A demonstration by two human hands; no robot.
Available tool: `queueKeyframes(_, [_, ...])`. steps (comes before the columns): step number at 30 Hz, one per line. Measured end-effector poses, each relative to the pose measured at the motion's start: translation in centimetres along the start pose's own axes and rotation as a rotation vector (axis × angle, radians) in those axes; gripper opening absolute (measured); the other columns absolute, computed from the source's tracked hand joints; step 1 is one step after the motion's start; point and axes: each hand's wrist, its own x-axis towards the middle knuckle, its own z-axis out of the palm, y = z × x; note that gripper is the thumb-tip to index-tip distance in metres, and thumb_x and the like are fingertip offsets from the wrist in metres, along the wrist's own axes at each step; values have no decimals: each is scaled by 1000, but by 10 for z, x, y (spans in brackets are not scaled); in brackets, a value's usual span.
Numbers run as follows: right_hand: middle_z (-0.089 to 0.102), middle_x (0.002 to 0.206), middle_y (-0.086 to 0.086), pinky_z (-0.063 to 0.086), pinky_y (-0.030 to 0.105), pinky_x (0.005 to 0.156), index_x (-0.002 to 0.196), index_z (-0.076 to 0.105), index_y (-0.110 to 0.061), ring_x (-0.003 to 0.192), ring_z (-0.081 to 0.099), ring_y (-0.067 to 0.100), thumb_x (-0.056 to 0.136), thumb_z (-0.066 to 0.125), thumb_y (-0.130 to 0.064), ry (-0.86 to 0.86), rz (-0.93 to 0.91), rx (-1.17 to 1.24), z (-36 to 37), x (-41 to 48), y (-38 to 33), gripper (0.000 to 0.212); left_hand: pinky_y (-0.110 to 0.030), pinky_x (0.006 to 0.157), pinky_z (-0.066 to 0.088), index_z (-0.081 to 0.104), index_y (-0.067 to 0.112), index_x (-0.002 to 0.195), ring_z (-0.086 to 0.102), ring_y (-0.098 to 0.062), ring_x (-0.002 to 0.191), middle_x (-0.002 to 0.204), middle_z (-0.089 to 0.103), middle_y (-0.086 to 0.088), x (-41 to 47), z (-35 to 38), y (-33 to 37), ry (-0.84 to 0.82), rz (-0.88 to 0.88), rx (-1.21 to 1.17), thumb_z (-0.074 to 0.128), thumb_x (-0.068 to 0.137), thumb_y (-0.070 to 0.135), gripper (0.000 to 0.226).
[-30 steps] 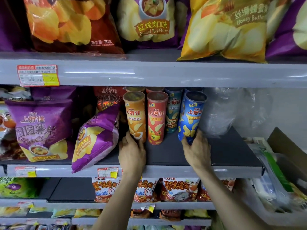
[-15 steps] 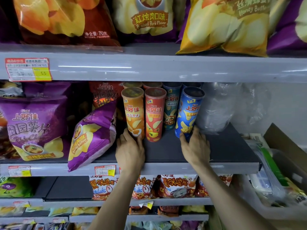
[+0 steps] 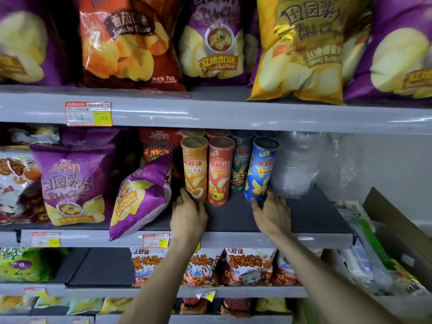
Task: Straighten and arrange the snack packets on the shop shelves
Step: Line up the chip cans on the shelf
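On the middle shelf [image 3: 304, 220] stand crisp tubes: an orange tube [image 3: 195, 167], a red tube [image 3: 219, 171], a teal tube [image 3: 239, 164] behind, and a blue tube [image 3: 260, 169] that leans left. My left hand [image 3: 188, 215] grips the base of the orange tube. My right hand [image 3: 272, 212] holds the foot of the blue tube, fingers curled round it. A purple crisp bag [image 3: 140, 195] slumps over the shelf's front edge just left of my left hand.
Large crisp bags fill the top shelf [image 3: 210, 113]. Another purple bag [image 3: 70, 181] stands at the left. Crumpled clear plastic [image 3: 297, 169] lies right of the tubes. Red snack packets [image 3: 245, 267] line the lower shelf. A cardboard box [image 3: 397, 228] sits at the right.
The view has tilted upward, showing more of the top shelf. Both hands stay on the bases of the orange and blue tubes; the blue tube still leans.
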Motion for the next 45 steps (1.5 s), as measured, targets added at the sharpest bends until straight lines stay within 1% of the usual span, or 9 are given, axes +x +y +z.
queueKeyframes(5, [67, 131, 5, 45, 44, 103, 131, 60, -19, 127, 52, 28, 99, 53, -51, -19, -84, -107, -17, -22, -4, 46, -44, 79, 56, 55, 16, 128, 63, -33, 103, 112, 66, -9, -37, -37, 5, -38, 171, -48, 61, 95, 24, 34])
queueKeyframes(8, [65, 136, 4, 44, 42, 104, 138, 57, -17, 129, 52, 28, 100, 52, -53, -54, -208, -160, -30, -40, -21, 52, -42, 81, 59, 58, 21, 140, 67, -27, 106, 119, 70, -3, -54, -65, 0, -60, 226, 23, 61, 97, 32, 45])
queueKeyframes(15, [63, 132, 0, 49, 38, 94, 140, 52, -24, 119, 60, 27, 95, 61, -45, -113, -604, -77, -52, -81, -100, 50, -38, 67, 54, 70, 28, 129, 71, -30, 99, 113, 76, 0, -72, -135, -40, 113, 98, 105, 69, 93, 34, 36])
queueKeyframes(19, [53, 151, -4, 50, 37, 96, 156, 31, -35, 127, 57, 23, 96, 65, -44, -237, -759, 85, -46, -93, -151, 69, -39, 68, 51, 61, 25, 132, 65, -31, 105, 120, 67, -2, -62, -149, -79, 264, 22, -8, 80, 87, 26, 49])
queueKeyframes(25, [59, 147, -5, 48, 37, 111, 152, 35, -51, 134, 56, 19, 79, 80, -58, -497, -542, 447, -4, -83, -210, 85, -42, 79, 53, 47, 24, 149, 63, -34, 115, 138, 54, -4, -40, -134, -118, 132, -96, -120, 87, 82, 31, 78])
queueKeyframes(31, [71, 125, -12, 60, 36, 95, 127, 63, -45, 117, 67, 12, 78, 83, -48, -474, -389, 646, 27, -80, -215, 53, -33, 75, 50, 52, 27, 149, 69, -19, 94, 114, 70, -2, -37, -125, -123, 131, -175, -352, 79, 89, 20, 66])
queueKeyframes(36, [71, 121, -10, 57, 14, 78, 119, 65, -40, 109, 69, 4, 85, 85, -23, -470, -387, 778, 15, -92, -212, 43, -22, 63, 54, 59, 32, 137, 71, -6, 80, 99, 75, 12, -47, -138, -115, 150, -189, -494, 75, 94, 19, 48])
queueKeyframes(40, [70, 123, -9, 62, 28, 83, 120, 64, -40, 110, 70, 7, 85, 86, -19, -538, -374, 891, -5, -107, -202, 47, -23, 76, 54, 66, 36, 122, 72, -2, 93, 103, 75, 22, -59, -147, -110, 174, -186, -646, 73, 98, 21, 29])
queueKeyframes(45, [72, 121, -13, 63, 38, 85, 124, 66, -32, 109, 72, 14, 86, 84, -11, -564, -364, 938, -21, -127, -177, 48, -37, 74, 61, 74, 23, 102, 77, -21, 91, 95, 79, 2, -74, -151, -107, 217, -334, -869, 75, 93, 44, 23])
